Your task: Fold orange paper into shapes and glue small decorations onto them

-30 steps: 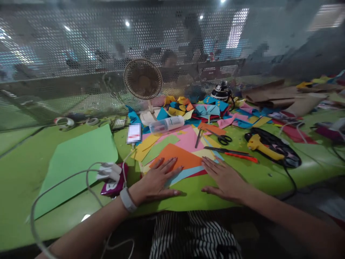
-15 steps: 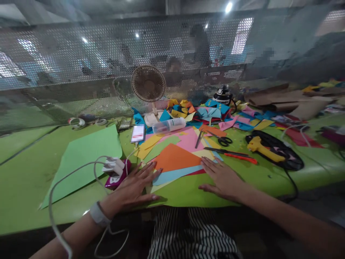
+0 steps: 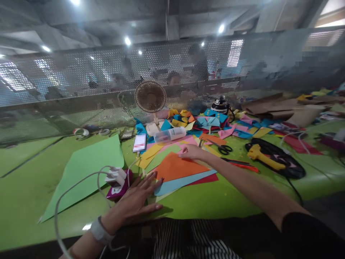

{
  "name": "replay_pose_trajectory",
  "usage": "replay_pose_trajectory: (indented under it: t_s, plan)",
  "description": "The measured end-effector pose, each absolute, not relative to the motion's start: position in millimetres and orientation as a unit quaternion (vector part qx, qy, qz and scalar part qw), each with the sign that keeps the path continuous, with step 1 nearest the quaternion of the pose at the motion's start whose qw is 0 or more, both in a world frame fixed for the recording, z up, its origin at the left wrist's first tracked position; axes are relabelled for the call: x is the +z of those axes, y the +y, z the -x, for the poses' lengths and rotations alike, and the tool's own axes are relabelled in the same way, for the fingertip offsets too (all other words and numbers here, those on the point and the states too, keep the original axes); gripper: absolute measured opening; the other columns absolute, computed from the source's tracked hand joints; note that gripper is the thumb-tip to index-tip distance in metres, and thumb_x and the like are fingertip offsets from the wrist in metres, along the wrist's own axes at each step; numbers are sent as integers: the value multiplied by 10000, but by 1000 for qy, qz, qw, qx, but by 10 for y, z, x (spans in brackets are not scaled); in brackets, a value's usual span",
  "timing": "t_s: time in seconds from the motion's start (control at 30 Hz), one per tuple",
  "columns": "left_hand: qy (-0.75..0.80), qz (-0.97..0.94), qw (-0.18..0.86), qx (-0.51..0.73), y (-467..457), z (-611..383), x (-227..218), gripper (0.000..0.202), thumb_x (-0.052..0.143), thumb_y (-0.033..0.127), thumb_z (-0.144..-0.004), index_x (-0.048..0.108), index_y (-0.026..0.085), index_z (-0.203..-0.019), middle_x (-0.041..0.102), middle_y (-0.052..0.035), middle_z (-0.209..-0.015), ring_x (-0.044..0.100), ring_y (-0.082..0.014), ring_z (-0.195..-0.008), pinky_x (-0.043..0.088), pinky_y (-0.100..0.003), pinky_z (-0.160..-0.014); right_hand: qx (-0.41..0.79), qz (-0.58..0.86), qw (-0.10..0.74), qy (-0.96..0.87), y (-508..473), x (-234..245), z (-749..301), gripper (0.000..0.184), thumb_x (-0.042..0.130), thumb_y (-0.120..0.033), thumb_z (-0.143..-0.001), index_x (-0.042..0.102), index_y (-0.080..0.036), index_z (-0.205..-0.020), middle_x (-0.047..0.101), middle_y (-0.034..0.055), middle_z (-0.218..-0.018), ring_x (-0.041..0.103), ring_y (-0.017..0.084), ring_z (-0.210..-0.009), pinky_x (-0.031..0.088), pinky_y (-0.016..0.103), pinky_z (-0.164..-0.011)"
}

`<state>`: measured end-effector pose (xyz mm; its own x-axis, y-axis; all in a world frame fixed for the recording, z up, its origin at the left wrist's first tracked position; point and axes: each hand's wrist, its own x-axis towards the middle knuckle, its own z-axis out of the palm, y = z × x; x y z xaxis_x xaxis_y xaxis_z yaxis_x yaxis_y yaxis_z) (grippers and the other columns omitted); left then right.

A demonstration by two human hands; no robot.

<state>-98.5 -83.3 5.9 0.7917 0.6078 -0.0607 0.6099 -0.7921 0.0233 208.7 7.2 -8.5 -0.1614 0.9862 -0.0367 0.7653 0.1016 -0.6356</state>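
My left hand (image 3: 140, 196) lies with fingers spread, its fingertips on the left edge of a folded orange paper (image 3: 180, 167). Under the orange paper, light blue paper (image 3: 183, 181) and red paper (image 3: 206, 180) stick out towards me. My right hand (image 3: 192, 151) is just beyond the orange paper's upper edge, over pink and pale green sheets. Its fingers are curled together in a pinch; what is between them, if anything, is hidden. Black scissors (image 3: 225, 148) and an orange-handled cutter (image 3: 244, 166) lie to the right of it.
Left of my left hand stand a purple power strip (image 3: 118, 189) with white plugs and cables, and a large green sheet (image 3: 88, 172). Behind are a small fan (image 3: 151, 96), a plastic bottle (image 3: 169, 134) and folded paper pieces. A yellow glue gun (image 3: 265, 158) rests on a black tray at right.
My right hand has left the right corner of the orange paper, moved up and left to its far edge, and curled its fingers. My left hand stays on the left edge. The view tilted up.
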Motion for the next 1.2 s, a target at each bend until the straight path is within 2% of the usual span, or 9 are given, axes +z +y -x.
replay_pose_trajectory:
  t_s: [0.37, 0.53, 0.63, 0.7, 0.77, 0.87, 1.0, 1.1, 1.2]
  plan:
    - [322, -946, 42, -17, -824, 935, 86, 709, 425, 594, -876, 119, 349, -1467, 156, -56, -1529, 260, -299, -1372, 269, -481, -1087, 413, 524, 237, -706, 55, -78, -2081, 460, 714, -580, -569, 588, -138, -562, 449, -58, -499, 390, 85, -507, 276, 217, -484]
    - [391, -909, 26, 144, -708, 799, 72, 936, 537, 598, -813, -28, 274, -1486, 142, -129, -1543, 236, -336, -1378, 275, -511, -1084, 445, 481, 284, -700, -84, 142, -2154, 429, 736, -528, -576, 647, -128, -700, 575, -23, -636, 507, 115, -617, 378, 225, -570]
    - [435, -846, 94, 294, -595, 642, 114, 1000, 624, 531, -784, -31, 247, -1484, 150, -161, -1540, 234, -325, -1381, 313, -501, -1074, 458, 437, 345, -693, -203, 319, -2215, 437, 725, -507, -628, 676, -129, -842, 651, 28, -798, 578, 148, -731, 447, 256, -655]
    - [420, -808, 181, 372, -520, 529, 158, 917, 631, 479, -800, 58, 252, -1479, 331, -153, -1476, 381, -292, -1317, 386, -484, -1030, 428, 399, 419, -694, -290, 413, -2257, 390, 732, -479, -649, 685, -144, -844, 662, 48, -880, 597, 165, -802, 476, 283, -710]
    - [381, -793, 252, 403, -463, 439, 208, 707, 604, 442, -831, 290, 214, -1422, 574, -125, -1277, 575, -258, -1138, 488, -446, -938, 362, 362, 496, -701, -373, 466, -2305, 311, 738, -442, -666, 689, -170, -807, 659, 50, -928, 602, 171, -858, 489, 305, -764]
    - [329, -822, 197, 421, -440, 380, 295, 315, 585, 364, -858, 624, 172, -1104, 718, -79, -973, 686, -217, -877, 563, -367, -804, 267, 330, 549, -720, -483, 460, -2401, 211, 717, -394, -714, 698, -197, -789, 648, 52, -972, 608, 173, -907, 498, 331, -811]
    - [201, -901, 36, 382, -492, 375, 356, 213, 533, 212, -875, 657, 219, -1048, 714, -66, -1034, 652, -209, -992, 519, -367, -895, 191, 358, 505, -761, -588, 306, -2556, 165, 609, -345, -813, 718, -222, -802, 648, 66, -1039, 601, 195, -991, 473, 385, -894]
    - [176, -941, 20, 289, -500, 331, 260, 326, 419, 132, -880, 612, 217, -1129, 642, -77, -1200, 585, -203, -1122, 495, -360, -927, 162, 374, 431, -805, -632, 91, -2651, 202, 522, -263, -850, 719, -222, -865, 659, 80, -1057, 607, 198, -1008, 467, 390, -905]
    - [215, -963, 43, 158, -464, 262, 96, 426, 377, 64, -833, 583, 233, -1165, 650, -49, -1173, 603, -194, -1078, 505, -328, -877, 163, 373, 305, -861, -676, -143, -2716, 255, 472, -215, -854, 711, -218, -942, 674, 84, -1058, 616, 190, -998, 478, 368, -896]
